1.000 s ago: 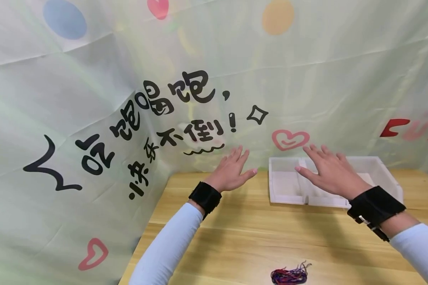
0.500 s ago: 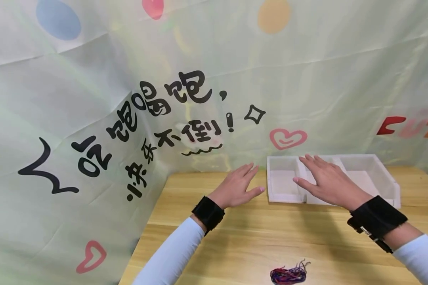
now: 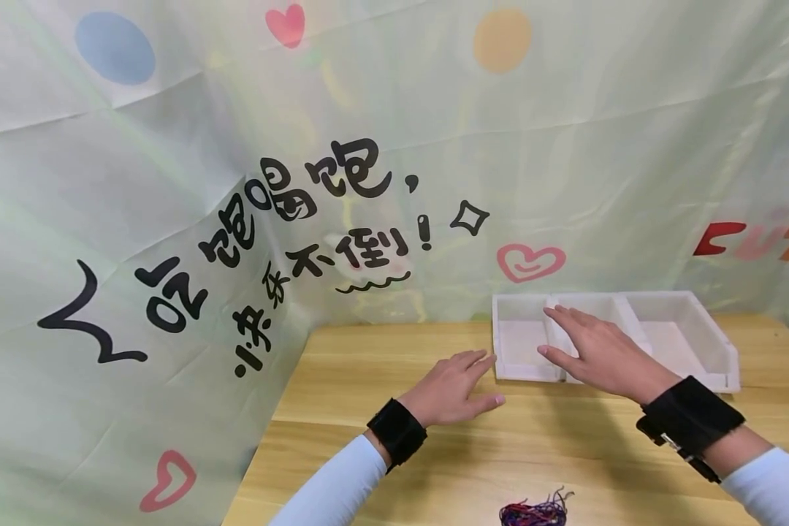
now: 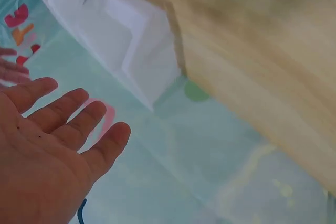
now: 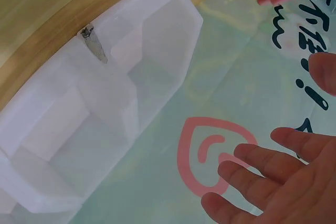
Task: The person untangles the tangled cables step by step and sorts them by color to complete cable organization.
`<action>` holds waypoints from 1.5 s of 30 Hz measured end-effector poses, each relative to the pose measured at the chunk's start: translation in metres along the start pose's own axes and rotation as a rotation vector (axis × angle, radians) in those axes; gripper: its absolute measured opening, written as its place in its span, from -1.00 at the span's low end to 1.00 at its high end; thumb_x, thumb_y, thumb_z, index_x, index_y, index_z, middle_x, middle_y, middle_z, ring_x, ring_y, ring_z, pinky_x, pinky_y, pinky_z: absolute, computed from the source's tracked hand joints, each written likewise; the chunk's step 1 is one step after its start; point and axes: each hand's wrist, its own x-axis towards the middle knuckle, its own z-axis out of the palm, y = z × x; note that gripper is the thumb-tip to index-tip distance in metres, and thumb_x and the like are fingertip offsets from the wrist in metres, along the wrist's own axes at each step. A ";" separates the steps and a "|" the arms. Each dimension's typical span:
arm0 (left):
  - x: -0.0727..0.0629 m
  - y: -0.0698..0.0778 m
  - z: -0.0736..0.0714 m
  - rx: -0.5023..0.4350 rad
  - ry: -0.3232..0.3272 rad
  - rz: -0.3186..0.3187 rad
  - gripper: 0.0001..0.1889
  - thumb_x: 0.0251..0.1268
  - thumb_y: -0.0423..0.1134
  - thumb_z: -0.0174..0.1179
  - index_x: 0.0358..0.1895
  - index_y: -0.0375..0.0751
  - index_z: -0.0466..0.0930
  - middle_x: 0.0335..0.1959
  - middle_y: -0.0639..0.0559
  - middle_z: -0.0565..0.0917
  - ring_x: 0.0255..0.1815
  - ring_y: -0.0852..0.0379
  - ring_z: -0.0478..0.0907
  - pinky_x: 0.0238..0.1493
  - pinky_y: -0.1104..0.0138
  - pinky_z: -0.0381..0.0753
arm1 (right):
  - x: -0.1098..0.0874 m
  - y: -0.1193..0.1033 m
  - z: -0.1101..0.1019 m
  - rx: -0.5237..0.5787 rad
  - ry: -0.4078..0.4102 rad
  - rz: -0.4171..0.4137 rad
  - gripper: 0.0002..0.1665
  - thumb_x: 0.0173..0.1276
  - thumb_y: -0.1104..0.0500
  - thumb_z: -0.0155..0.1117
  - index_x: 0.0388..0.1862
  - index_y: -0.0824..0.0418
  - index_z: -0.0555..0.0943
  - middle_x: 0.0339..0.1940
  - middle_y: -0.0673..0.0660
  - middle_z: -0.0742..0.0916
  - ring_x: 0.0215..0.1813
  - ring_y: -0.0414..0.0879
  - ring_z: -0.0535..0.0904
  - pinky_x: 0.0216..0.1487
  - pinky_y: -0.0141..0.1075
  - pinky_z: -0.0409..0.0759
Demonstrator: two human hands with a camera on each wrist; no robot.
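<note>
My left hand [image 3: 448,389] hovers over the wooden table with fingers extended and nothing in its grasp. In the head view its fingertips come right up to the left end of a white divided tray [image 3: 497,340]. My right hand [image 3: 608,354], also holding nothing, overlaps the tray's middle, thumb spread from the fingers. Both palms face down or away from me. At the front edge of the head view lies a bundle of red, purple and blue thread [image 3: 534,513], partly cut off. The right wrist view shows the tray's compartments and a dark worn spot [image 5: 93,43] on one divider.
The wooden table [image 3: 342,372] reaches back to a pale printed curtain [image 3: 631,183] with black lettering, hearts and dots. That curtain also closes off the left side. Black bands [image 3: 397,432] circle both wrists.
My left hand has come down and nearer to me, and slightly right. My right hand has dropped a little in the view. The thread bundle and tray stay in place on the table.
</note>
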 end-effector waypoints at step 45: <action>-0.019 0.053 0.095 0.140 -0.184 0.294 -0.76 0.22 0.09 0.39 -0.12 0.16 0.66 -0.36 0.43 0.48 -0.44 0.57 0.31 -0.38 0.65 0.29 | -0.019 -0.013 0.027 0.140 -0.124 -0.028 -0.49 0.48 -0.03 0.30 0.22 0.30 0.61 0.10 0.25 0.70 0.09 0.18 0.64 0.06 0.12 0.56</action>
